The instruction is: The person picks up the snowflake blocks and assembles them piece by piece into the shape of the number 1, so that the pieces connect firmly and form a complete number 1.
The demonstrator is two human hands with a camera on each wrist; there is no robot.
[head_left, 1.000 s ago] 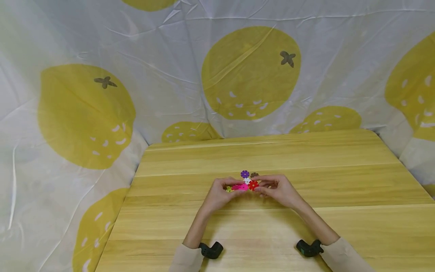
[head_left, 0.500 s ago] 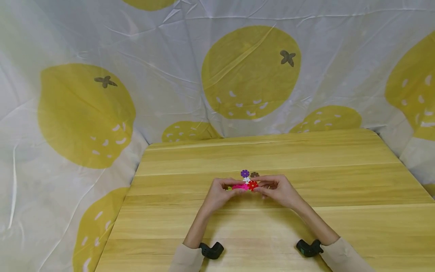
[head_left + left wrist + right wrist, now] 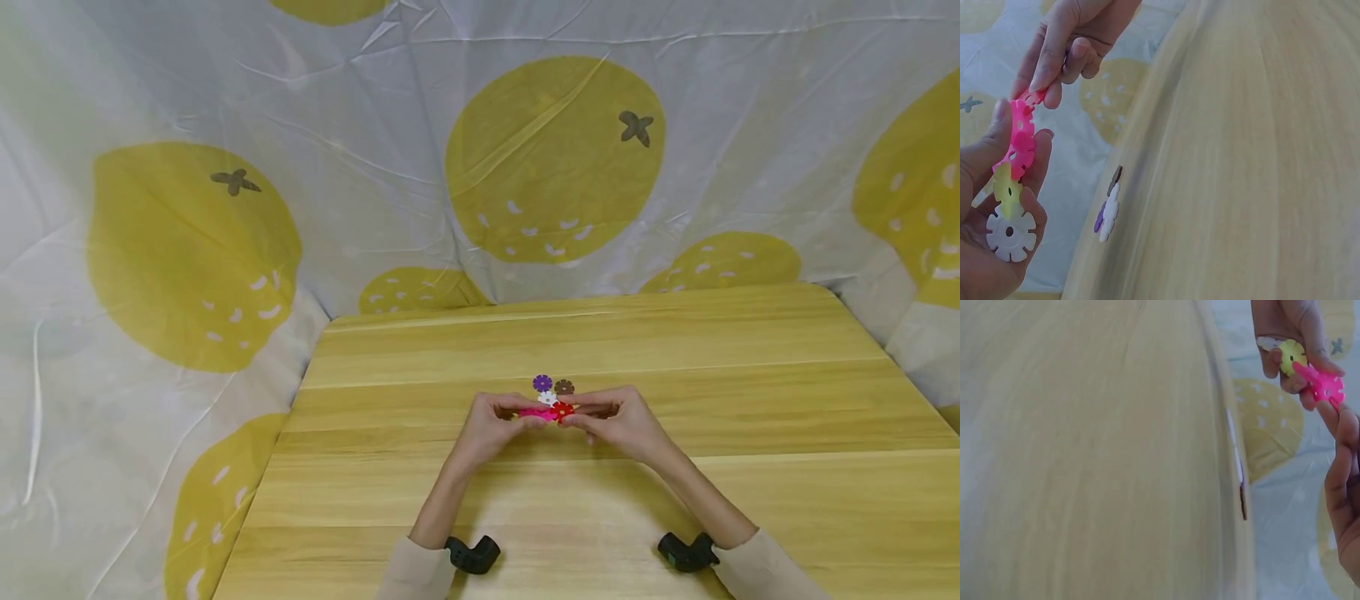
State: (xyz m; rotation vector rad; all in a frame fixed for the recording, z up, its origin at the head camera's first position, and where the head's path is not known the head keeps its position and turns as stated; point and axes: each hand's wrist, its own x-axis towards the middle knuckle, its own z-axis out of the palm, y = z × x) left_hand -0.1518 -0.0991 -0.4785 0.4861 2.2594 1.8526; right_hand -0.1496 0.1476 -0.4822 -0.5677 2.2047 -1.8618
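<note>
Head view: over the tabletop (image 3: 570,508), the left hand (image 3: 486,425) has its grip pinching interlocked pink discs (image 3: 536,413), while the right hand (image 3: 624,422) pinches a red disc (image 3: 562,412) touching them. A purple disc (image 3: 542,383), a brown disc (image 3: 564,387) and a loose white disc (image 3: 547,398) lie just beyond.

Left wrist view: the held chain continues through a yellow disc (image 3: 1005,187) to a second white disc (image 3: 1011,234) against the left hand.

Right wrist view: right-hand fingers mostly hide the red disc.

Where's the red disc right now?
In the head view, the red disc is pinched by the right hand, just right of the pink discs that the left hand holds.
</note>
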